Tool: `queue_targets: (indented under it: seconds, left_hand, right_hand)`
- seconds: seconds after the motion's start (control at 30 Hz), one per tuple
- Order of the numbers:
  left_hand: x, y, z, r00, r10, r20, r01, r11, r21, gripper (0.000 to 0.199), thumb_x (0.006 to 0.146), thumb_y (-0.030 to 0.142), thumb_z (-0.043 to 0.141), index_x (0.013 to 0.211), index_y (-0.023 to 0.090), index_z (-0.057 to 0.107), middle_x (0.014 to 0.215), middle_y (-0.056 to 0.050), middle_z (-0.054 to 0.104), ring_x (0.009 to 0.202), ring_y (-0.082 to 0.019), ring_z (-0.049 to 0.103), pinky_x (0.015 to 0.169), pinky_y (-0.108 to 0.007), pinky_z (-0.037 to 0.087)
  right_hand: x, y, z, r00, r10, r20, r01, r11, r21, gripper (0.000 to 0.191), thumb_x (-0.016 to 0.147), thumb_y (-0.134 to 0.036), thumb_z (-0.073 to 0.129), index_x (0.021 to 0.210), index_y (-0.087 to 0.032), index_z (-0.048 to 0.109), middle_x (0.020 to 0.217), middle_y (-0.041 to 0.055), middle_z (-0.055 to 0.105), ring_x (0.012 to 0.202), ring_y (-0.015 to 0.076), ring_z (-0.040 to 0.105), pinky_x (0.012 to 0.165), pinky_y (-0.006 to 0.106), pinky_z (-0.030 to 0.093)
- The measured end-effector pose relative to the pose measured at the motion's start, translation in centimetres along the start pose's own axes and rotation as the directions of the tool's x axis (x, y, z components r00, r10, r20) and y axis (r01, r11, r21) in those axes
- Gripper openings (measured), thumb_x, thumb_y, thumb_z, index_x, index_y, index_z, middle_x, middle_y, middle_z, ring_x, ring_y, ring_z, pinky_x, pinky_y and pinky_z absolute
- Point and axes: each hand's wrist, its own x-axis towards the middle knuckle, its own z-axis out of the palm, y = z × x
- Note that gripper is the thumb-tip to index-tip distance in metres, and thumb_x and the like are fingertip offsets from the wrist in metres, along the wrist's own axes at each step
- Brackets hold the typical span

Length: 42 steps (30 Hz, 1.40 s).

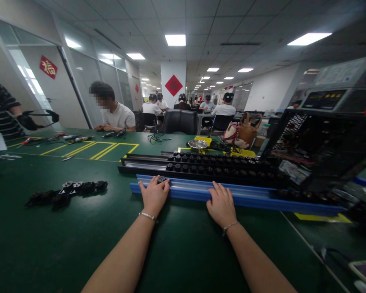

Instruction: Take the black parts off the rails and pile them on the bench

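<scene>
A long blue channel rail [189, 194] lies across the green table in front of me. Near its left end, my left hand [154, 196] has thumb and index finger closed around a small round black part [161, 179] in the channel. My right hand [222, 203] grips the rail farther right, fingertips over the channel and thumb by its front edge. More dark parts [305, 196] sit in the rail's right end. Just behind lie black rails [143, 168] holding rows of similar round black parts [193, 169].
Loose black parts [85, 187] lie in a cluster to the left. Behind the rails are a metal dish [197, 144] and yellow trays [243, 153]. An open computer case [332, 138] stands at right. A person in white [120, 116] sits across the table; another stands far left.
</scene>
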Motion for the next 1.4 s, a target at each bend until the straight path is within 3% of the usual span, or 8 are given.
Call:
queue_targets:
  seconds: [0.7,1.07,1.23,1.4]
  left_hand:
    - [0.5,-1.7,-0.4,0.992,-0.123,-0.006,0.124,0.992,0.023,0.031,0.088,0.035,0.04,0.1,0.04,0.069,0.126,-0.002,0.06,0.125,-0.027,0.044,0.104,-0.067,0.005]
    - [1.0,-3.2,0.2,0.976,-0.208,-0.069,0.208,0.978,-0.008,0.032,0.088,0.035,0.04,0.099,0.037,0.07,0.123,-0.002,0.062,0.122,-0.025,0.044,0.105,-0.065,0.011]
    - [1.0,-3.4,0.2,0.968,-0.236,-0.088,0.236,0.972,-0.005,0.032,0.088,0.036,0.04,0.1,0.037,0.07,0.123,-0.002,0.062,0.121,-0.025,0.044,0.105,-0.06,0.017]
    - [1.3,-4.2,0.3,0.947,-0.275,-0.166,0.279,0.96,-0.002,0.031,0.086,0.037,0.042,0.093,0.034,0.073,0.117,-0.001,0.065,0.118,-0.023,0.046,0.102,-0.046,0.028]
  right_hand:
    - [-0.1,0.0,-0.1,1.0,-0.009,-0.01,0.009,1.0,-0.004,0.033,0.076,-0.017,0.045,0.105,-0.017,0.062,0.14,0.009,0.045,0.13,0.0247,0.036,0.11,0.044,0.02]
    - [0.0,0.1,0.1,1.0,-0.012,-0.015,0.012,1.0,0.003,0.033,0.077,-0.018,0.044,0.104,-0.017,0.062,0.14,0.009,0.045,0.13,0.0251,0.036,0.11,0.044,0.02]
    - [0.0,0.1,0.0,1.0,-0.008,-0.01,0.008,1.0,0.003,0.033,0.077,-0.018,0.043,0.104,-0.017,0.062,0.14,0.0086,0.045,0.13,0.0249,0.035,0.11,0.044,0.02]
    - [0.0,0.1,0.1,1.0,-0.006,-0.005,0.006,1.0,0.001,0.035,0.076,-0.018,0.043,0.105,-0.018,0.062,0.141,0.0083,0.044,0.131,0.0241,0.035,0.11,0.044,0.019]
